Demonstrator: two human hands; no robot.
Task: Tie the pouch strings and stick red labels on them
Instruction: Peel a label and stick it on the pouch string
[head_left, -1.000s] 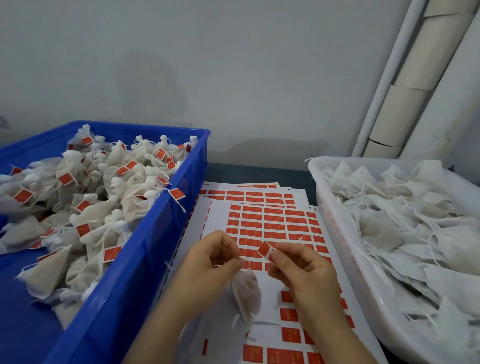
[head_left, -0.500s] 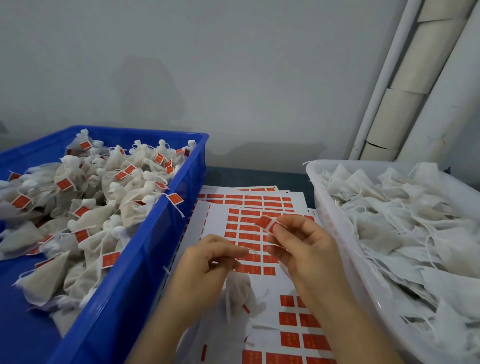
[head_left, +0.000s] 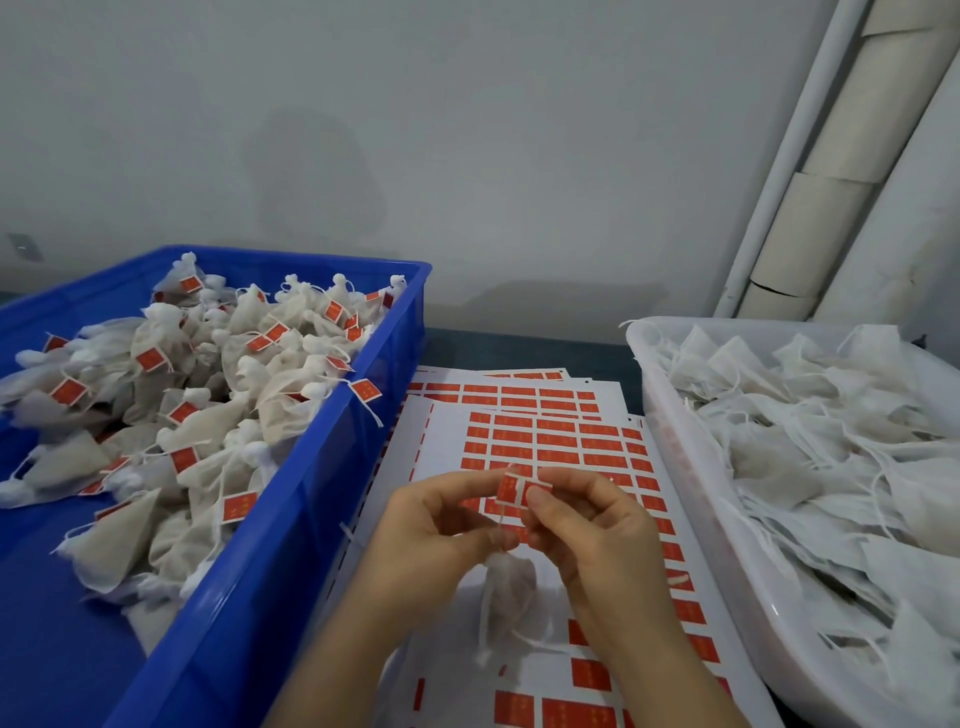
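Closing in since a moment ago, the left hand (head_left: 436, 525) pinches the string (head_left: 503, 525) under the red label (head_left: 511, 488), which the right hand (head_left: 597, 525) pinches; the pouch (head_left: 509, 587) dangles over the label sheets (head_left: 545, 441). Best fold the halves squarely, with the string in the crease.

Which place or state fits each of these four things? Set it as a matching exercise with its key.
1 blue crate
2 white tray
3 label sheets
4 red label

A pinched by left hand and right hand
B holds unlabelled pouches
C holds labelled pouches
D flat between crate and tray

Pairs: 1-C, 2-B, 3-D, 4-A
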